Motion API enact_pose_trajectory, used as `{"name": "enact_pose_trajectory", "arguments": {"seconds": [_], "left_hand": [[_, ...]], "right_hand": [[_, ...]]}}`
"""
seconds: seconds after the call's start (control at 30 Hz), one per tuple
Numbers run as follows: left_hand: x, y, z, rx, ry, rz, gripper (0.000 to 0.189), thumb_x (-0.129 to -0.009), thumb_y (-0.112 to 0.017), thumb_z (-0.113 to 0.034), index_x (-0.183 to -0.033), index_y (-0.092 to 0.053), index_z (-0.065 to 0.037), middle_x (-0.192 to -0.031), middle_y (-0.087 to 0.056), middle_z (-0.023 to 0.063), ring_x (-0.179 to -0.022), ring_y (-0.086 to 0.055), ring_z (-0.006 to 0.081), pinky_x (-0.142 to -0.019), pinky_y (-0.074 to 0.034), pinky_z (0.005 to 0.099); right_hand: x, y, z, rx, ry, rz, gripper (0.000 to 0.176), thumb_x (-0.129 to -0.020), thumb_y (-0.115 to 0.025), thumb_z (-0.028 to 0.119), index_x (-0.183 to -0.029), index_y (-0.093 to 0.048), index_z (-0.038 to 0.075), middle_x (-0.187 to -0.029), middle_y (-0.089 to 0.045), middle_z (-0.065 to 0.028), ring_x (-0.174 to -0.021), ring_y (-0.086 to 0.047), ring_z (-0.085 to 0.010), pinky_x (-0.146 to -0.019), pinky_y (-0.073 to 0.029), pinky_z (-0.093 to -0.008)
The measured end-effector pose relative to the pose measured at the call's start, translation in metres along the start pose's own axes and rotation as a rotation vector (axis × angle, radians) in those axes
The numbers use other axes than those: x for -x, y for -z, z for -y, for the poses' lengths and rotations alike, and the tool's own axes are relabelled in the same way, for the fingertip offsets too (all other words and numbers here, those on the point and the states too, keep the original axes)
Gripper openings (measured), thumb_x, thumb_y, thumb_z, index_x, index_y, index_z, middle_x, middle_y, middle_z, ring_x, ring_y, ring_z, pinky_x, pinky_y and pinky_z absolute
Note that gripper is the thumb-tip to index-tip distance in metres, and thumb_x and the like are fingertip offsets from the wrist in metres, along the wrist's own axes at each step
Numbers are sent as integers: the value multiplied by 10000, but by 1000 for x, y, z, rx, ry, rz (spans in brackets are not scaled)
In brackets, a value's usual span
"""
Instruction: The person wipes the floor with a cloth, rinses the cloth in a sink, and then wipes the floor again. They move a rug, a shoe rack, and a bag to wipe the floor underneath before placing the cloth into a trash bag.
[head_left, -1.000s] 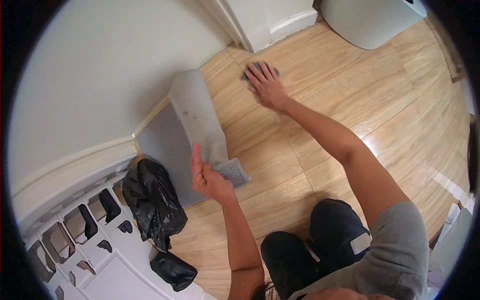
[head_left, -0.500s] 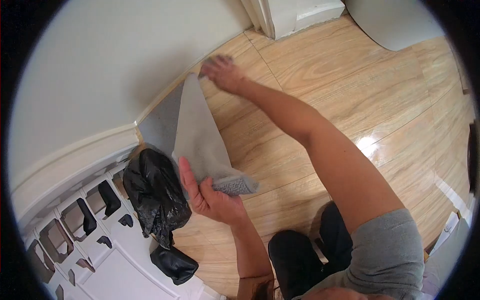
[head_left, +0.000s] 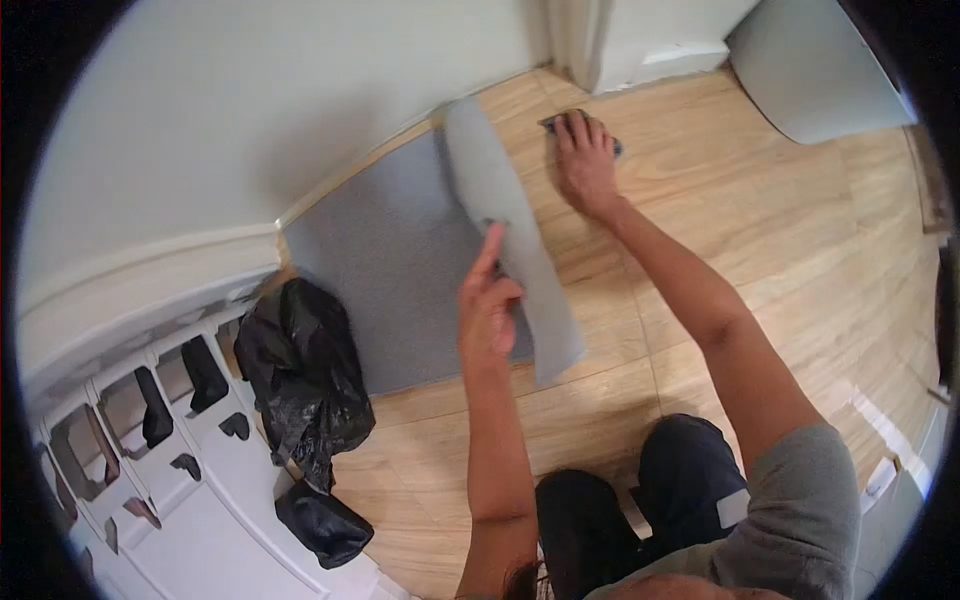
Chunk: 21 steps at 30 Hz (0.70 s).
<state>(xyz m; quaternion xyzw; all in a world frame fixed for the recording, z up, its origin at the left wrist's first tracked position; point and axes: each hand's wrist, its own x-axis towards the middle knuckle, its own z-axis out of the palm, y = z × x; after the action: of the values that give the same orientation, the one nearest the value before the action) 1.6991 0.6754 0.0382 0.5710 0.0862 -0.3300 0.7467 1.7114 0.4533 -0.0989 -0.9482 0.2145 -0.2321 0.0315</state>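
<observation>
A grey mat [head_left: 385, 240] lies on the wood-look floor along the wall, its right side folded back so that a paler underside [head_left: 500, 190] shows. My left hand [head_left: 488, 300] is over the mat beside this fold, forefinger stretched toward it and the other fingers loosely bent. Past the fold, on bare floor, my right hand [head_left: 585, 165] presses down on a dark cloth-like piece [head_left: 617, 148]. Only its edges stick out from under my fingers; most of it is hidden by the palm.
A black plastic bag [head_left: 305, 370] and a small black pouch-like thing [head_left: 325, 525] sit left of the mat, beside a white slotted rack [head_left: 215, 520]. A grey-white rounded bin-like object [head_left: 815, 75] stands at the upper right. The wall [head_left: 250, 110] borders the mat.
The mat, lifted at its near end before, now lies flatter, with more of its grey face spread rightward. My right hand has gone from the mat's far corner to the floor on the right.
</observation>
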Motion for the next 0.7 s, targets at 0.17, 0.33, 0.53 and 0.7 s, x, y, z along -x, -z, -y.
{"name": "enact_pose_trajectory", "arguments": {"seconds": [0.17,0.33,0.53,0.7], "left_hand": [[34,13,-26,115,-309,-9,826,-584,-435,78,-1407,-371,36,-1374,-390,143,-1145,-480,200,-942,-408,276],[76,20,-54,-62,-572,-149,867,-537,-433,54,-1401,-360,69,-1404,-324,136,-1299,-346,225,-1084,-265,334],[62,1,-48,-225,-586,-99,886,-543,-446,62,-1422,-327,54,-1397,-352,148,-1290,-368,257,-1090,-266,335],[26,-47,-13,-276,-456,71,825,-582,-444,118,-1401,-389,36,-1274,-361,53,-1152,-409,163,-958,-331,231]], "right_hand": [[-57,-37,50,-79,111,124,482,-829,-543,161,-1300,-487,74,-1337,-445,-135,-1242,-381,-338,-1020,-317,-468],[-93,-78,190,-181,311,290,438,-897,-474,233,-1318,-498,114,-1407,-404,-105,-1340,-298,-329,-1082,-251,-499],[-85,-69,141,-148,450,232,468,-955,-407,305,-1376,-432,102,-1438,-373,-108,-1358,-264,-333,-1091,-226,-510],[-49,-16,-1,-150,265,105,385,-923,-468,198,-1286,-481,70,-1357,-436,-117,-1296,-350,-338,-1089,-267,-469]]}}
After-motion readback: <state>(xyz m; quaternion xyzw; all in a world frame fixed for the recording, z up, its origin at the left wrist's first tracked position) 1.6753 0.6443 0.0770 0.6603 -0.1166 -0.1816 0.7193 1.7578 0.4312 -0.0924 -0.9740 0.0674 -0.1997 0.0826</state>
